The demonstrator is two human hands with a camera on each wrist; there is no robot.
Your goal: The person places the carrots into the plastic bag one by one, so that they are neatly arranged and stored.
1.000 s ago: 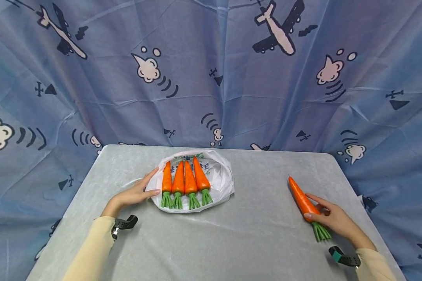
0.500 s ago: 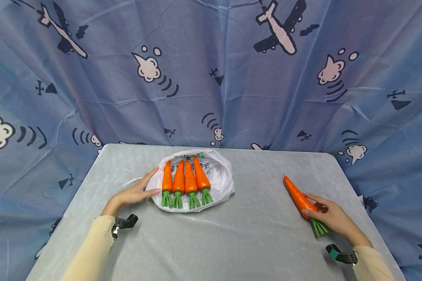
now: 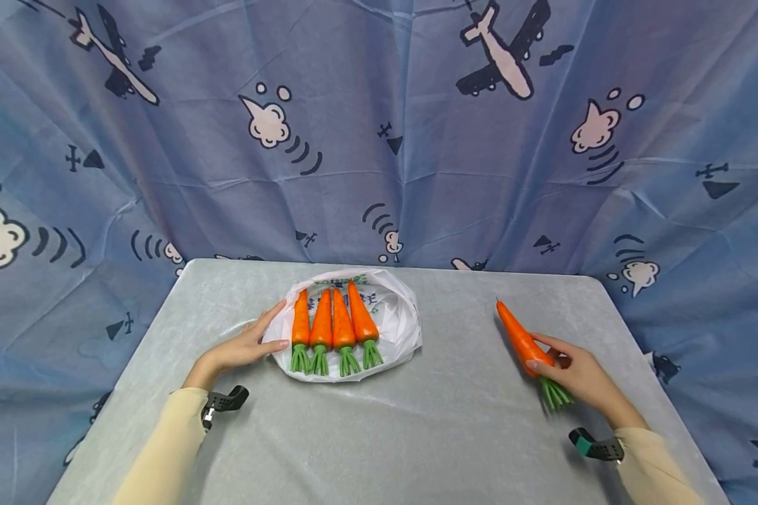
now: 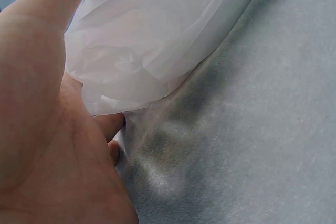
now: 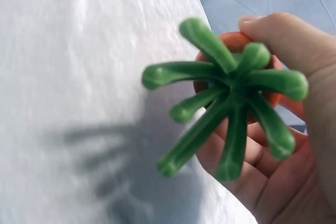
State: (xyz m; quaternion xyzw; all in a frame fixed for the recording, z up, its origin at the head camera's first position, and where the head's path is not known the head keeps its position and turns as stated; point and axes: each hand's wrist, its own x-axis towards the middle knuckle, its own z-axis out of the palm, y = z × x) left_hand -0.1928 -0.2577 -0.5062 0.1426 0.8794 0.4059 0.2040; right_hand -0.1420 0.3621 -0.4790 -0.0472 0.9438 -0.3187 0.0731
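Observation:
My right hand [image 3: 571, 372] grips an orange carrot [image 3: 519, 338] with a green stem tuft, thumb on one side and fingers on the other. The carrot's tip points away and to the left; its shadow falls on the table. In the right wrist view the green tuft [image 5: 231, 93] faces the camera and hides most of the carrot body. My left hand [image 3: 243, 347] rests against the left side of a white plastic bag [image 3: 399, 326], fingers and thumb spread along its edge. Several carrots [image 3: 333, 319] lie side by side in the bag's mouth, stems toward me.
A grey cloth-covered table [image 3: 442, 435] spreads under everything. Behind and beside it hangs a blue curtain [image 3: 341, 196] printed with airplanes. Each wrist wears a dark strap [image 3: 227, 400] over a pale yellow sleeve [image 3: 164, 449].
My right hand has moved left and slightly away from me with the carrot in its grip. The left hand, the bag and the carrots in it have stayed in place.

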